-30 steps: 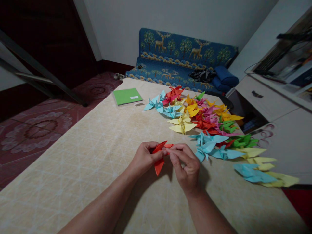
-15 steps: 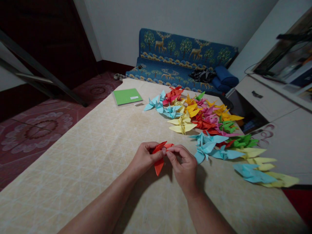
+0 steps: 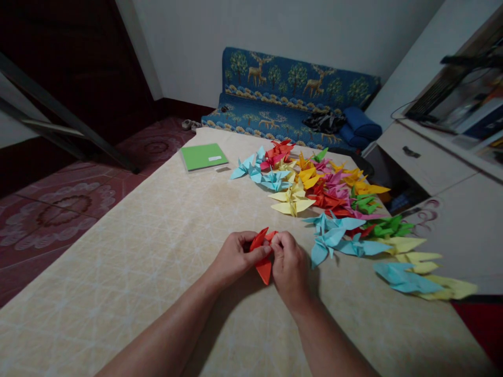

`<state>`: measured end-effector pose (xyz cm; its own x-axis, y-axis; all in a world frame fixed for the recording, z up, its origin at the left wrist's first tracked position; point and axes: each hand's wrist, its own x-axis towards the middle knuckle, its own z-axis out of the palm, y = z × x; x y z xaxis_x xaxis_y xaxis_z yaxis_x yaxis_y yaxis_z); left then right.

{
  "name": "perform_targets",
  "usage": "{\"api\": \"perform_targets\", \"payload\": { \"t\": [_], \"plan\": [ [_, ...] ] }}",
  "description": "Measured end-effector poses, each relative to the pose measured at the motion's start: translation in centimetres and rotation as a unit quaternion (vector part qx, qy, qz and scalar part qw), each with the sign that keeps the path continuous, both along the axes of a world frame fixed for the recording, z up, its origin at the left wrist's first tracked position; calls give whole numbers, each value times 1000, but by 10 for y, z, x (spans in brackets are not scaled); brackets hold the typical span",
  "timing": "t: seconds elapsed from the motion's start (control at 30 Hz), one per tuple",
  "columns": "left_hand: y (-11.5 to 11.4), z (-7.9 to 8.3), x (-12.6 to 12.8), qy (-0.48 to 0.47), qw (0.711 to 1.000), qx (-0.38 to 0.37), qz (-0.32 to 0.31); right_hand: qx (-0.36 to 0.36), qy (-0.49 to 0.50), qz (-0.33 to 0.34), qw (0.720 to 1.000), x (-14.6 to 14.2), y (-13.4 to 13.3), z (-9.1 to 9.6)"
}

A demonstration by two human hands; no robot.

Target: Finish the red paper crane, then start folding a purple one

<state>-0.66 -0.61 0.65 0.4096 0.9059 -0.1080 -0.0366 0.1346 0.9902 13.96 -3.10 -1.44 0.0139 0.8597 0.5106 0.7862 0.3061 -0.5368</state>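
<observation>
Both of my hands pinch a small folded piece of red-orange paper (image 3: 263,264) just above the beige tablecloth (image 3: 149,246). My left hand (image 3: 234,257) grips its left side with thumb and fingers closed. On the right side my right hand (image 3: 290,267) is curled tight over the top fold. The paper's lower point hangs down between the two hands. Beyond them, to the right, lies a spread of several finished paper cranes (image 3: 326,199) in blue, yellow, red, pink, orange and green.
A green pad (image 3: 203,156) lies at the table's far left. A blue patterned sofa (image 3: 291,99) stands past the far edge. White drawers (image 3: 428,162) flank the table's right side. Red patterned floor tiles (image 3: 58,204) show at left.
My right hand has closed in toward my left, fingers curling tighter over the red paper. The paper's lower point has shifted right, between the hands. The view has tilted slightly.
</observation>
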Motion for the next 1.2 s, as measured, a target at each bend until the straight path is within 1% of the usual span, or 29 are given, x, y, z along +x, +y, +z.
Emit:
{"api": "perform_targets", "payload": {
  "t": [0.13, 0.17, 0.27, 0.4, 0.47, 0.53, 0.6, 0.67, 0.73, 0.8, 0.87, 0.9, 0.97, 1.07, 1.2],
  "plan": [
    [1, -1, 0, -35, 999, -5, 3, 23, 22, -20, 999, 2, 2, -3],
    [1, -2, 1, -46, 999, -8, 15, 29, 32, -26, 999, 3, 2, -4],
    [4, -4, 1, -55, 995, -24, 78, 47, 73, -41, 995, 4, 2, -4],
    [8, -10, 1, -46, 990, -36, 131, 57, 130, -18, 990, 3, -1, -2],
    [9, -12, 1, -49, 987, -40, 151, 44, 157, -9, 987, 1, -2, -2],
    [10, -13, 1, -47, 984, -42, 164, 28, 205, -23, 978, 0, -3, -2],
    [10, -13, 1, -40, 984, -40, 170, 13, 270, -43, 962, 0, -3, -2],
    [9, -12, 1, -37, 984, -37, 173, 2, 321, -48, 946, 1, -2, -2],
    [9, -11, 1, -37, 983, -35, 176, -12, 337, -37, 941, 2, -1, -2],
    [9, -11, 1, -40, 984, -33, 173, -33, 327, -28, 944, 3, 0, -3],
    [9, -11, 1, -42, 985, -34, 166, -62, 322, -33, 944, 4, 2, -4],
    [9, -11, 0, -44, 985, -34, 165, -76, 330, -40, 940, 4, 3, -5],
    [10, -12, -1, -47, 984, -31, 172, -101, 369, -57, 922, 5, 5, -6],
    [12, -13, -3, -47, 977, -15, 208, -120, 431, -62, 892, 8, 9, -5],
    [14, -13, -7, -23, 969, 5, 246, -127, 451, -61, 881, 10, 9, -1]
  ]
}}
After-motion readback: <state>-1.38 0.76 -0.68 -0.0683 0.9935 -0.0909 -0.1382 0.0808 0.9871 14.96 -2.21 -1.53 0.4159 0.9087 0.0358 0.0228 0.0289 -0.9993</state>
